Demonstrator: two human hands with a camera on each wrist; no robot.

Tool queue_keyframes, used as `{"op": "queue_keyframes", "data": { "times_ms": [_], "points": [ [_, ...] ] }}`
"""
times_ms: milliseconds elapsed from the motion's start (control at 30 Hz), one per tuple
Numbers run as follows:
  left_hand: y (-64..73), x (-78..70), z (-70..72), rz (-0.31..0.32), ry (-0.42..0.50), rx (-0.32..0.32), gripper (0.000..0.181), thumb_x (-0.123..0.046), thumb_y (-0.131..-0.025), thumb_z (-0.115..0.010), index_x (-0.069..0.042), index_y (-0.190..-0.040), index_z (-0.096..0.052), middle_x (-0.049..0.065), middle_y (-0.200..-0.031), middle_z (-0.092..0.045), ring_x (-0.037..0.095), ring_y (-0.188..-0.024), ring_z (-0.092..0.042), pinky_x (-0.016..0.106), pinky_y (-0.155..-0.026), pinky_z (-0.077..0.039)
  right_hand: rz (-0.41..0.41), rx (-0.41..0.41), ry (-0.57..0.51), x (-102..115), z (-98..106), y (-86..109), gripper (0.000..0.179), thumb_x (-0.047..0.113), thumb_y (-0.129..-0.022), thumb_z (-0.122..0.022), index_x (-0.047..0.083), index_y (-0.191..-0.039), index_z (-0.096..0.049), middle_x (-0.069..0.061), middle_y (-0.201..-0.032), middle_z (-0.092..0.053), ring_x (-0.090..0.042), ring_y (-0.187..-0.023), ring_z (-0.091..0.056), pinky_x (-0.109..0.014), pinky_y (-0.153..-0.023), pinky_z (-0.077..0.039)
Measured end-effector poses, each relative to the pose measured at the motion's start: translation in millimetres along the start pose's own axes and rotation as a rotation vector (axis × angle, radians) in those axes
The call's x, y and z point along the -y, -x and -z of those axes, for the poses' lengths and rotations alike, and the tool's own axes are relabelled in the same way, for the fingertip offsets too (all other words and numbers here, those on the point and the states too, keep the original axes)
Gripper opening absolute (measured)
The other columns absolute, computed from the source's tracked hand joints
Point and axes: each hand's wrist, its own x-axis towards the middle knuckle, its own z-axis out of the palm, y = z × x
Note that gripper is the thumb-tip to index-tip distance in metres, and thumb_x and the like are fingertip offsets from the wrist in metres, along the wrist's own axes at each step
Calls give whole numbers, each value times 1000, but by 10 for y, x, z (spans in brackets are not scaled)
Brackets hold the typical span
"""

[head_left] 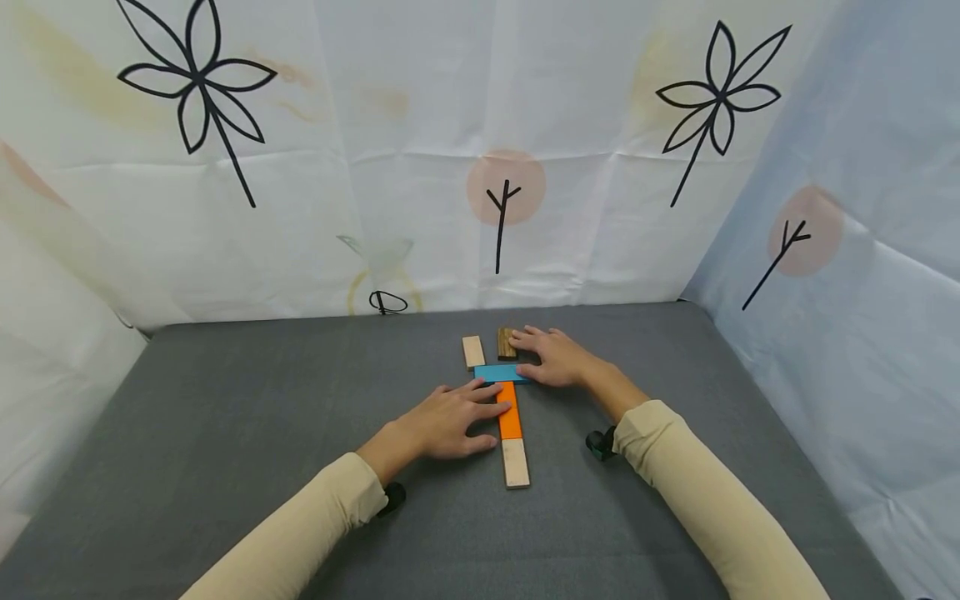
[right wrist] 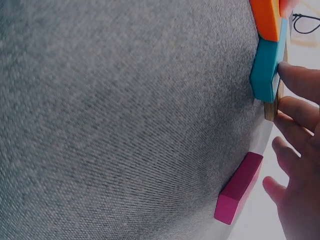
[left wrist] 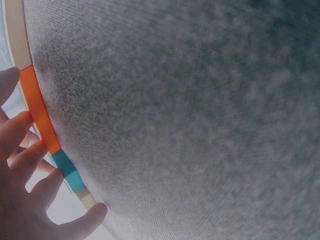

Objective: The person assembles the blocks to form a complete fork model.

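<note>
Flat blocks lie end to end on the grey cloth. A blue block [head_left: 495,373] lies crosswise, touching the top of an upright orange block [head_left: 510,421]. Below the orange one is a pale wooden block [head_left: 515,465]; another pale block [head_left: 473,352] and a dark brown wooden block [head_left: 506,346] stand above the blue. My left hand [head_left: 447,422] is spread, fingertips resting on the orange block and near the blue block's left end. With its thumb at the blue block's right end, my right hand [head_left: 561,358] touches the brown block with its fingers.
A magenta block [right wrist: 241,189] lies beyond the brown one in the right wrist view; the right hand hides it in the head view. The grey table [head_left: 262,400] meets white printed cloth walls [head_left: 420,192] at the back and sides.
</note>
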Motion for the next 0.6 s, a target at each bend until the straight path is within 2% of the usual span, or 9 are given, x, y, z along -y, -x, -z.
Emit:
{"op": "queue_keyframes", "data": {
  "times_ms": [300, 600],
  "points": [
    [40, -19, 27, -14, 15, -17, 56, -44, -100, -57, -24, -151, -45, 3, -162, -30, 31, -149, -24, 66, -107, -31, 29, 18, 18, 41, -22, 17, 53, 24, -103, -55, 3, -151, -42, -14, -158, -35, -35, -148, -25, -60, -116, -16],
    [34, -32, 34, -13, 17, -18, 56, -44, -100, -57, -24, -151, -46, 3, -162, -30, 32, -149, -24, 66, -107, -31, 67, 1, 24, 94, -24, 51, 48, 18, -103, -54, 2, -148, -46, -15, -156, -38, -36, -147, -27, -60, -115, -19]
  ]
}}
